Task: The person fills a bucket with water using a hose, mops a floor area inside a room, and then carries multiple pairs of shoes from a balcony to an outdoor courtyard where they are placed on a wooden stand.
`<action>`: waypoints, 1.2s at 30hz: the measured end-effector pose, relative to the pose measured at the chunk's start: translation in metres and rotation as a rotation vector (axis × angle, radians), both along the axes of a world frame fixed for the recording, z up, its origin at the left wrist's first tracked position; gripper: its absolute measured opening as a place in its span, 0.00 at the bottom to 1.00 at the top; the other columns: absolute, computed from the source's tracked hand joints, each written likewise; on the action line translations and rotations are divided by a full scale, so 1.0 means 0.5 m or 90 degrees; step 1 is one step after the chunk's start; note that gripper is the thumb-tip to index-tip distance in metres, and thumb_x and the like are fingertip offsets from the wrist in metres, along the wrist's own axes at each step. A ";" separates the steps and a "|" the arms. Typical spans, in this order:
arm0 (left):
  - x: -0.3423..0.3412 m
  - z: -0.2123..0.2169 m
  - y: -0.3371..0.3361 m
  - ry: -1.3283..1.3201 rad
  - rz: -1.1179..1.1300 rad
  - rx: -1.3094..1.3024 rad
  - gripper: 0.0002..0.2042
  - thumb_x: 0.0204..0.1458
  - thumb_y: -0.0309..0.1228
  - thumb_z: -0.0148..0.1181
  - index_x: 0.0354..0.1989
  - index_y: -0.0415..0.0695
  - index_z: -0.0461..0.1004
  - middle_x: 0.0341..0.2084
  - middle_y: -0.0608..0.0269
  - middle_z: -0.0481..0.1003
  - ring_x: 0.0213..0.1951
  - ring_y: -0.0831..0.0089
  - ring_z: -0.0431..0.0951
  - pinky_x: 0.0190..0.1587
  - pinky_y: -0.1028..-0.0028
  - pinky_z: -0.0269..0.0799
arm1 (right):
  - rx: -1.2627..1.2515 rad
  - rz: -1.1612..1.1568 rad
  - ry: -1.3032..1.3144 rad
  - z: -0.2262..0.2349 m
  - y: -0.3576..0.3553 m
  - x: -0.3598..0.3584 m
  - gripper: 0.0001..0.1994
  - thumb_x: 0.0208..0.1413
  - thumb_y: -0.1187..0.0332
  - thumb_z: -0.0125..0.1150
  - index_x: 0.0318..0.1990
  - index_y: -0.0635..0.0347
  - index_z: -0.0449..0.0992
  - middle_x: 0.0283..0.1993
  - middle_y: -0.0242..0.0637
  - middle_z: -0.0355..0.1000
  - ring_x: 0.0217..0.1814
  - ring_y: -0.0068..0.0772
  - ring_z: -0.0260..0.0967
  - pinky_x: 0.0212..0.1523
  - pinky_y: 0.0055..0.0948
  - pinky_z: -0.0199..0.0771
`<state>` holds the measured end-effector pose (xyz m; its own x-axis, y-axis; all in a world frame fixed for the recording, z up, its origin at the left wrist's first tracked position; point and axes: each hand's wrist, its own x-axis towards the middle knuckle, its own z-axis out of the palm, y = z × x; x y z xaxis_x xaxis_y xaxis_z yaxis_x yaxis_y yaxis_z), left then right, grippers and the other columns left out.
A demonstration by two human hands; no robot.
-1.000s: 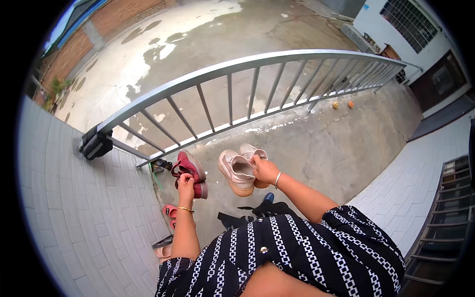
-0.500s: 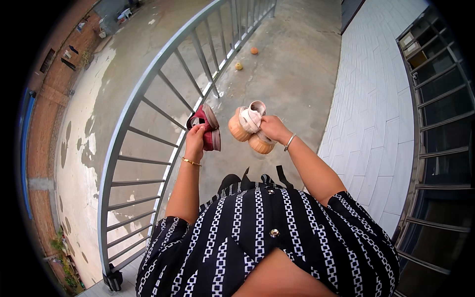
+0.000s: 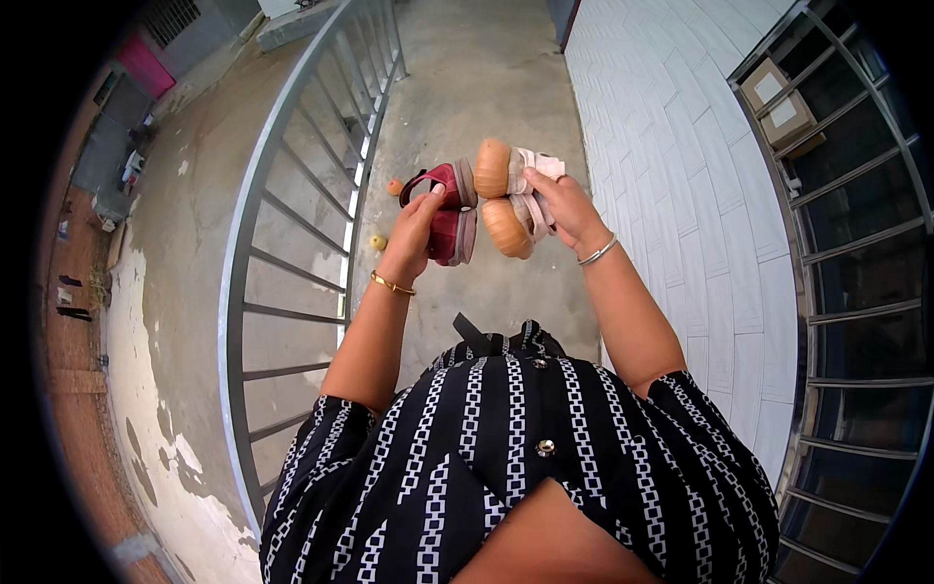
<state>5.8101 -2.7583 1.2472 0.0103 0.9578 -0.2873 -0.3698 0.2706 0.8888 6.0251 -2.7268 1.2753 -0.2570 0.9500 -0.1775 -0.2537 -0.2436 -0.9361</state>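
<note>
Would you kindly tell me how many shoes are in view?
4: upper red shoe and lower red shoe in the left hand; upper pale shoe and lower pale shoe in the right hand. Others may be hidden.

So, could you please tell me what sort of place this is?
Probably an outdoor walkway at a home: a metal railing runs on the left, a white tiled wall with a barred window stands on the right, and a concrete yard lies beyond the railing.
</note>
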 end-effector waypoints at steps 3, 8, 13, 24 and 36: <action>-0.001 -0.019 0.222 0.012 -0.114 0.018 0.22 0.53 0.47 0.50 0.45 0.40 0.67 0.35 0.65 0.71 0.33 0.78 0.71 0.33 0.76 0.68 | 0.003 -0.040 0.016 -0.010 0.193 0.014 0.13 0.55 0.65 0.51 0.43 0.66 0.68 0.39 0.35 0.69 0.38 0.21 0.67 0.37 0.23 0.69; 0.045 -0.057 0.584 0.118 -0.071 0.070 0.21 0.51 0.46 0.54 0.38 0.37 0.69 0.26 0.68 0.69 0.27 0.83 0.66 0.28 0.82 0.63 | 0.033 -0.070 0.002 -0.066 0.537 0.049 0.13 0.55 0.66 0.51 0.42 0.66 0.68 0.39 0.35 0.68 0.37 0.21 0.67 0.36 0.23 0.69; 0.020 -0.056 0.890 0.234 0.056 0.063 0.18 0.51 0.45 0.53 0.33 0.39 0.71 0.25 0.69 0.68 0.29 0.83 0.64 0.32 0.81 0.61 | 0.054 -0.014 -0.095 -0.060 0.876 0.020 0.19 0.54 0.60 0.52 0.45 0.68 0.69 0.40 0.36 0.70 0.39 0.24 0.67 0.38 0.24 0.69; -0.067 -0.235 1.547 0.336 0.077 0.083 0.21 0.55 0.48 0.43 0.30 0.39 0.71 0.23 0.63 0.71 0.26 0.77 0.67 0.30 0.75 0.64 | 0.136 0.082 -0.400 -0.144 1.552 -0.018 0.21 0.50 0.53 0.54 0.34 0.68 0.75 0.29 0.37 0.73 0.31 0.25 0.69 0.33 0.27 0.68; -0.096 -0.240 2.259 0.202 -0.035 0.082 0.06 0.54 0.30 0.49 0.33 0.42 0.69 0.26 0.72 0.68 0.29 0.85 0.65 0.31 0.82 0.62 | 0.293 -0.013 -0.578 -0.188 2.281 -0.055 0.21 0.44 0.54 0.58 0.25 0.70 0.74 0.22 0.54 0.69 0.26 0.46 0.68 0.32 0.38 0.66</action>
<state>5.7622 -1.6289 1.1270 -0.0074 0.9868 -0.1619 -0.0578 0.1613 0.9852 5.9977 -1.5860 1.1813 -0.1901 0.9780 0.0857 0.5997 0.1848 -0.7786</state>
